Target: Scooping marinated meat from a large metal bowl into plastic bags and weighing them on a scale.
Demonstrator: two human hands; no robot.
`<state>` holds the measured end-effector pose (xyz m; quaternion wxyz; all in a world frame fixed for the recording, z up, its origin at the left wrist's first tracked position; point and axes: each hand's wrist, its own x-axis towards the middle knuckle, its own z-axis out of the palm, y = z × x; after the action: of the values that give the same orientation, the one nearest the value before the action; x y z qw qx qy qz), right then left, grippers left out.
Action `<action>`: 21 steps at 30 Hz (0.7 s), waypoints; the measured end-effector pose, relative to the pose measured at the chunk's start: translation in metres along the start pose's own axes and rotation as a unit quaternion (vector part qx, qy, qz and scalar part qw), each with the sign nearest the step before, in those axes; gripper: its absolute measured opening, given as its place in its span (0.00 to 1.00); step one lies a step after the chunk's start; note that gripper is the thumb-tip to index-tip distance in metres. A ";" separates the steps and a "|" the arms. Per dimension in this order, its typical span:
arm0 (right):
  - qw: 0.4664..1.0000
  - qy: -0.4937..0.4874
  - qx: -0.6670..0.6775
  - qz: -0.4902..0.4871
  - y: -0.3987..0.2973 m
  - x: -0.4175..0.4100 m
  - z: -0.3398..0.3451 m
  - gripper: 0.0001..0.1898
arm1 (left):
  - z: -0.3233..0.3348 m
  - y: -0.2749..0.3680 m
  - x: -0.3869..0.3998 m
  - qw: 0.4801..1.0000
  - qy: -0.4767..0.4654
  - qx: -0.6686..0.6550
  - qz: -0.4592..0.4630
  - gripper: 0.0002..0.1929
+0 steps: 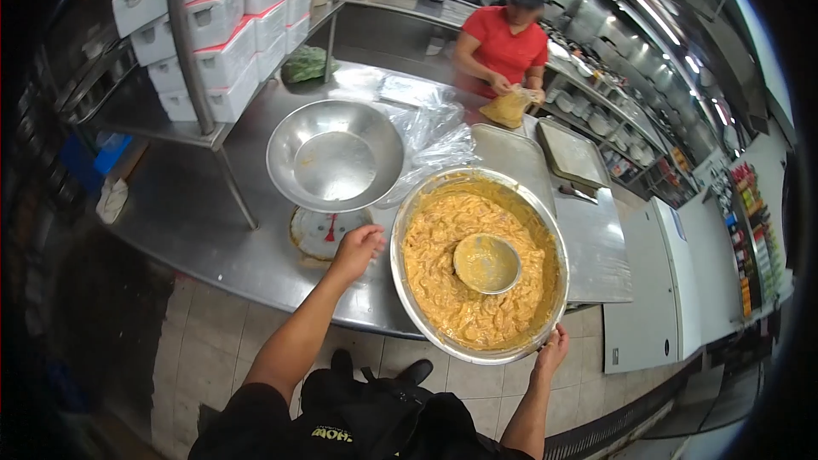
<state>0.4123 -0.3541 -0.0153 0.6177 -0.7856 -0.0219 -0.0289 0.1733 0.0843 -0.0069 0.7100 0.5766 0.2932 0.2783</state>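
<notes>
A large metal basin (397,255) full of a wet orange-yellow mixture (434,287) stands before me, overhanging the table's front edge. My right hand (553,348) grips its rim at the near right. A small metal bowl (487,263), smeared inside with the same mixture, rests in the mixture, tilted. My left hand (359,249) holds nothing; its loosely curled fingers are just left of the basin's rim, in front of a dial scale (313,236). On top of the scale sits a wide metal bowl (335,163) with a few smears inside.
Clear plastic bags (431,134) lie behind the basin, beside metal trays (511,153). A knife (578,193) lies to the right. Across the steel table (255,268), a person (505,51) handles a filled bag (508,107). White boxes (220,70) are stacked on a raised shelf at left.
</notes>
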 end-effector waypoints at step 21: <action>0.998 0.059 -0.022 -0.011 -0.034 -0.038 -0.039 0.15 | 0.061 -0.004 0.205 0.881 0.248 0.401 -0.027 0.08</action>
<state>0.3717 -0.3837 0.0237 0.5999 -0.7958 0.0063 -0.0821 0.3567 0.1939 -0.0202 0.3292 0.7160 0.5618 0.2515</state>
